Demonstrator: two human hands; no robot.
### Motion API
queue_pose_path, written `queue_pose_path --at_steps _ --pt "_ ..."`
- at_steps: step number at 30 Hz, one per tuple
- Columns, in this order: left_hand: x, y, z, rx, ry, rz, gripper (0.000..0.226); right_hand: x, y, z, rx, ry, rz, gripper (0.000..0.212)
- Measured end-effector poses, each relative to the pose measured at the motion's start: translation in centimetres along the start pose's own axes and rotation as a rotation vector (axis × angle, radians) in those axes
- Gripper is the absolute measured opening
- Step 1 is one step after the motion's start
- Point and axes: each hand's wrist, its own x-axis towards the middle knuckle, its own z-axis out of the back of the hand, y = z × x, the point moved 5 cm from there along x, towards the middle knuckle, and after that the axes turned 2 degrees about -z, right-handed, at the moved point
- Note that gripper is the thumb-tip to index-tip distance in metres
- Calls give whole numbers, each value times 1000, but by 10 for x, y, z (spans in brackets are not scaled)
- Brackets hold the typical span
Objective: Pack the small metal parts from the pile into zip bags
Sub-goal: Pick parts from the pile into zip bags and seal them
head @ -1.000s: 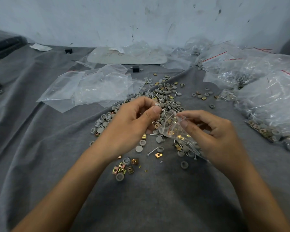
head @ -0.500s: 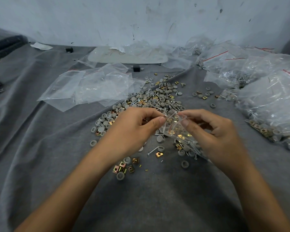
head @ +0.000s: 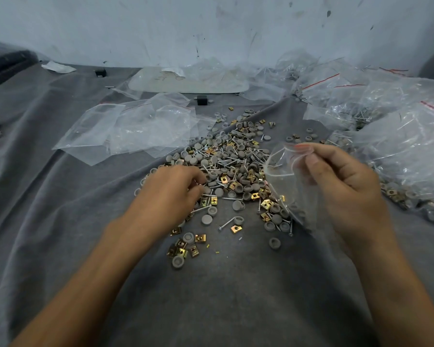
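Your left hand lies palm-down on the pile, fingers curled; whether they pinch a part, I cannot tell. Your right hand pinches the zip bag over the pile's right edge.

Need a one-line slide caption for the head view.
Right hand holds a zip bag while left hand touches the pile of small parts on grey cloth.

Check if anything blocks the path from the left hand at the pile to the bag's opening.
Nothing visible does. The left hand rests on the pile, and the right hand holds the zip bag beside it, mouth held open. Only loose parts lying flat on the cloth sit between them.
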Motion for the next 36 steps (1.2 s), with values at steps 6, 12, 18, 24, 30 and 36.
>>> queue_pose_path --at_steps 6,12,18,24,30,36 --pt "0 4 -3 -15 54 -30 22 5 0 9 235 -106 -89 28" --pt "2 6 -4 -18 21 -29 8 6 0 21 237 -260 -106 33" --pt "7 -7 -21 -24 -19 -120 11 6 2 18 167 -262 -91 27" --pt "18 -34 -44 71 -61 -288 29 5 2 12 166 -212 -88 26" --pt "30 -34 -55 214 -16 -273 40 5 -1 13 166 -208 -87 23" --pt "29 -36 -50 215 15 -273 32 5 -3 12 163 -171 -89 24"
